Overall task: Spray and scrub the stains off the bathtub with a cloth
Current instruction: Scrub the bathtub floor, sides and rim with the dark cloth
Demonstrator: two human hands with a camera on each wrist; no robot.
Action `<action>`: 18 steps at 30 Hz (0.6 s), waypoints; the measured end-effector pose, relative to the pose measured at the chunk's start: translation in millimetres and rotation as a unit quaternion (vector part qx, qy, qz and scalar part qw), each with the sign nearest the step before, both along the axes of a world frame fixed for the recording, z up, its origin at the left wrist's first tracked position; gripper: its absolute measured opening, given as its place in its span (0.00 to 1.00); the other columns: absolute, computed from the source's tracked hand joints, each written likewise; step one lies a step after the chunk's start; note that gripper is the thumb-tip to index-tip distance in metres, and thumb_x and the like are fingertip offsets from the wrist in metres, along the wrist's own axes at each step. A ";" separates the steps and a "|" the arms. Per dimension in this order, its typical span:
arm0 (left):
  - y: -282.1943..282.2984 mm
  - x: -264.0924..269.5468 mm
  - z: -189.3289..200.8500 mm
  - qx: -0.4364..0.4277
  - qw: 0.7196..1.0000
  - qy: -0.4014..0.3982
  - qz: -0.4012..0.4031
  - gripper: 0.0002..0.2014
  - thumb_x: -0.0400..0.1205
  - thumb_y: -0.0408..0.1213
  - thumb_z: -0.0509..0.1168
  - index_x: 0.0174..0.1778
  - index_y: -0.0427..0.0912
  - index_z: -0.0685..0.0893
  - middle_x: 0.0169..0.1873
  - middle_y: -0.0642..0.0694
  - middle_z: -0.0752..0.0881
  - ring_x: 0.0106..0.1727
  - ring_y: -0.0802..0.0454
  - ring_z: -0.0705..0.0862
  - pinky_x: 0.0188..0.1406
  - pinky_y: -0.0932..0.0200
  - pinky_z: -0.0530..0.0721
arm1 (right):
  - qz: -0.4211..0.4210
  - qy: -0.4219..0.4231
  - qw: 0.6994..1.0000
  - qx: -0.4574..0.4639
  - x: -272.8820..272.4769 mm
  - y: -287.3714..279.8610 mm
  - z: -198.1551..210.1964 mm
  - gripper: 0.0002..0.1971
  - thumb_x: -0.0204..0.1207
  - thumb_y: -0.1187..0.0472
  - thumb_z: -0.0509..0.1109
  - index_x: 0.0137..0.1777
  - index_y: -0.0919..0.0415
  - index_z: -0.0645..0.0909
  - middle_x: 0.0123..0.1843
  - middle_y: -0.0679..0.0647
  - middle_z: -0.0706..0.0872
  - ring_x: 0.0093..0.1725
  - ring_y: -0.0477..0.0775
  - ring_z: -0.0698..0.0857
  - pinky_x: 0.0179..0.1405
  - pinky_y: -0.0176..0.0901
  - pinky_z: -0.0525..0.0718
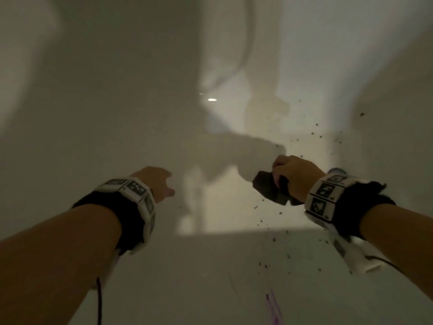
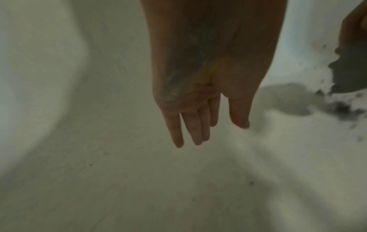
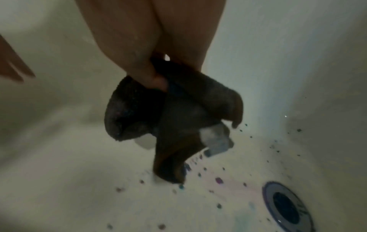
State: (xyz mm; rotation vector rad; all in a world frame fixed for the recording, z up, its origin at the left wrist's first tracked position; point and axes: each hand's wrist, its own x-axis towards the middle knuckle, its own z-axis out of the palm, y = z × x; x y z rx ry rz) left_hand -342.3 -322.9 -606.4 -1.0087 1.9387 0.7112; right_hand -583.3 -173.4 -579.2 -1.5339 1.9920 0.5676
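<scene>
My right hand (image 1: 295, 174) grips a dark bunched cloth (image 1: 271, 190) over the floor of the white bathtub (image 1: 117, 102). In the right wrist view the cloth (image 3: 178, 113) hangs from my curled fingers (image 3: 157, 80), its lowest corner close to the tub floor. Dark and purple stain specks (image 1: 264, 263) dot the floor below and to the right of that hand; the stain specks (image 3: 218, 180) spread toward the drain. My left hand (image 1: 161, 184) hangs empty to the left, its fingers (image 2: 190, 125) straight and relaxed. No spray bottle is in view.
A round metal drain (image 3: 286, 204) sits in the tub floor at the lower right of the right wrist view. Purple streaks (image 1: 271, 306) mark the near floor. The tub walls (image 1: 386, 66) curve up on both sides, and the light is dim with hard shadows.
</scene>
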 end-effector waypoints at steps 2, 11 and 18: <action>16.5 -7.7 40.7 0.003 0.997 0.051 0.049 0.22 0.87 0.46 0.52 0.76 0.40 0.70 0.75 0.43 0.71 0.76 0.46 0.68 0.73 0.59 0.64 | -0.060 -0.042 0.995 -0.060 13.5 -1.8 40.5 0.11 0.76 0.66 0.65 0.56 0.59 0.82 0.64 0.54 0.76 0.63 0.56 0.75 0.62 0.37 0.71; 95.8 -24.4 207.3 0.233 0.822 0.235 0.463 0.25 0.83 0.52 0.58 0.67 0.36 0.77 0.59 0.41 0.84 0.58 0.47 0.82 0.58 0.51 0.78 | -0.185 -0.231 0.932 -0.209 91.3 22.0 200.9 0.18 0.75 0.74 0.61 0.63 0.63 0.78 0.65 0.60 0.75 0.62 0.60 0.76 0.60 0.47 0.74; 132.9 -6.3 279.0 0.191 0.752 0.341 0.531 0.15 0.79 0.34 0.67 0.59 0.30 0.79 0.54 0.37 0.84 0.55 0.42 0.84 0.51 0.53 0.86 | -0.199 -0.240 0.918 -0.246 120.6 83.3 263.5 0.22 0.76 0.67 0.64 0.69 0.54 0.69 0.63 0.50 0.76 0.58 0.55 0.79 0.54 0.35 0.70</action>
